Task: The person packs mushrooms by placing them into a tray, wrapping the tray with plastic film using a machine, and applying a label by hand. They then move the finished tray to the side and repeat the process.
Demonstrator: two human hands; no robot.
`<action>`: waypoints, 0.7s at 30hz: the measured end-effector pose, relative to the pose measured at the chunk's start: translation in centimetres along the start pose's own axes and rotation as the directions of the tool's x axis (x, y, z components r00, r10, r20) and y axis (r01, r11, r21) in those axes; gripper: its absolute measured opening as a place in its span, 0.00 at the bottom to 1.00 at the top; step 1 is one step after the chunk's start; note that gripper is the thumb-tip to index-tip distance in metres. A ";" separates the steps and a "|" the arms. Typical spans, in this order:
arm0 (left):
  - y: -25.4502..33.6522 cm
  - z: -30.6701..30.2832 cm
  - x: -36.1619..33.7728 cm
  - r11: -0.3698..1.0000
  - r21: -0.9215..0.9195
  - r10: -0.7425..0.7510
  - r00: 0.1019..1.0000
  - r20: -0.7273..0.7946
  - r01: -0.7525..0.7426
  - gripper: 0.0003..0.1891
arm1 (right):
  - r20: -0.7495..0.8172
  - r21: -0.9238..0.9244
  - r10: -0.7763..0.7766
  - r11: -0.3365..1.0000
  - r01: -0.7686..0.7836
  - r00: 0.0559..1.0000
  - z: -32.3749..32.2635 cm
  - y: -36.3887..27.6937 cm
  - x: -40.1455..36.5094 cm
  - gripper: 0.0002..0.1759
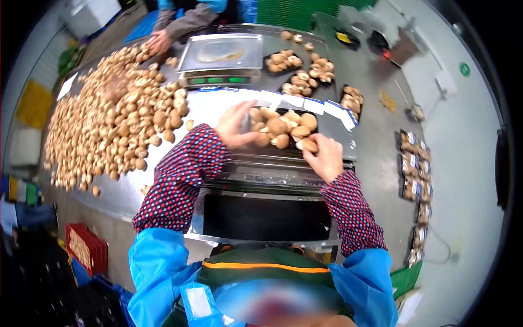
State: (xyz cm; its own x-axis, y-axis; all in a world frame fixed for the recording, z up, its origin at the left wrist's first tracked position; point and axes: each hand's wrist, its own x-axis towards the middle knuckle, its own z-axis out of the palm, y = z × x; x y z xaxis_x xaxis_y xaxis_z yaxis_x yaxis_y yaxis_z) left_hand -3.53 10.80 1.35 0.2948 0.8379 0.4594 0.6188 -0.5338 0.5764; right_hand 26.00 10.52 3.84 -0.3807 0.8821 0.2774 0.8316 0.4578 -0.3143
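Note:
A black tray (276,150) filled with brown mushrooms (277,126) stands in front of me, at the centre of the view. My left hand (237,126) is at the tray's left end, thumb and fingers spread apart around that side, with nothing gripped. At the right end, my right hand (324,157) has thumb and fingers closed on a mushroom (309,145) near the tray's front right corner. A large heap of loose mushrooms (125,109) lies on the table to the left.
A scale (219,61) with a metal plate stands behind the tray. Filled mushroom trays (283,61) sit at the back right, and packed trays (414,166) lie farther right. Across the table, another person's hand (159,41) touches the heap. A red crate (86,248) stands low left.

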 end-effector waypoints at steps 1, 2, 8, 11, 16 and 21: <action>0.0 -0.1 0.1 1.000 0.002 -0.001 1.000 0.006 0.001 0.42 | -0.059 0.007 -0.008 1.000 0.009 0.998 0.5 0.3 0.0 0.16; 0.2 -0.4 0.1 0.999 0.024 -0.042 0.999 0.026 0.041 0.42 | -0.046 0.051 0.053 0.997 -0.051 0.998 0.0 0.7 0.1 0.15; 0.3 -0.4 0.9 0.995 0.055 -0.094 0.984 0.148 0.087 0.46 | -0.257 0.163 -0.090 0.977 0.135 0.962 -2.5 -2.1 3.2 0.20; 0.8 2.0 1.1 0.982 0.060 -0.187 0.952 0.241 0.178 0.50 | 0.021 -0.014 -0.227 0.974 0.227 0.974 -0.1 -1.3 3.4 0.21; 1.2 3.6 0.6 0.971 0.168 -0.197 0.969 0.145 0.173 0.52 | 0.093 0.115 -0.079 0.991 0.068 0.992 -0.3 0.2 3.1 0.23; 6.0 0.5 -2.4 0.944 0.114 -0.312 0.950 -0.002 0.310 0.45 | -0.112 0.254 0.041 0.967 -0.011 0.993 -3.2 2.0 0.0 0.22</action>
State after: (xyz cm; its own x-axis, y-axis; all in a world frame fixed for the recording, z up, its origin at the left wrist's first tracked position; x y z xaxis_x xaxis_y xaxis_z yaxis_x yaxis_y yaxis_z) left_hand -0.16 5.62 3.31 0.0862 0.9623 0.2580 0.7583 -0.2313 0.6095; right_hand 28.92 11.08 6.11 -0.2988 0.8821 0.3642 0.7058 0.4611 -0.5377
